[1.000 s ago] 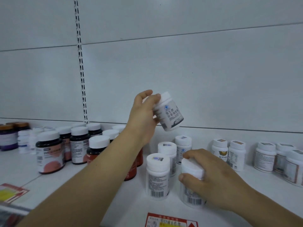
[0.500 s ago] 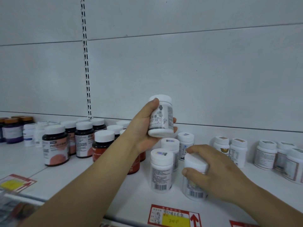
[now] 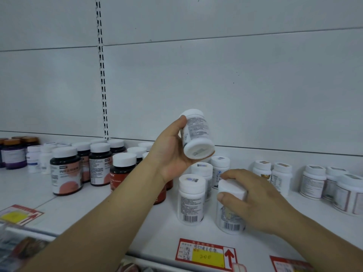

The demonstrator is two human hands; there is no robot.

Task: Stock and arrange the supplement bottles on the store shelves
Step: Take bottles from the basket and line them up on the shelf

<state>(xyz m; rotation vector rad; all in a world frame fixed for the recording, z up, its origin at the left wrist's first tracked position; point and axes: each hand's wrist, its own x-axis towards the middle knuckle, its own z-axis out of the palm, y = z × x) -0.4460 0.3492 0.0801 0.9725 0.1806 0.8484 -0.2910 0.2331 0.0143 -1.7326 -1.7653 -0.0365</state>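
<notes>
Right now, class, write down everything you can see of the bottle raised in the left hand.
The bottle is white, plastic-looking, with a label of small grey print round its body. It is tilted, one round white end with a small grey mark facing the camera; cap or base, I cannot tell. The left hand grips it, thumb on its side. It hangs above the shelf bottles, touching none.
</notes>
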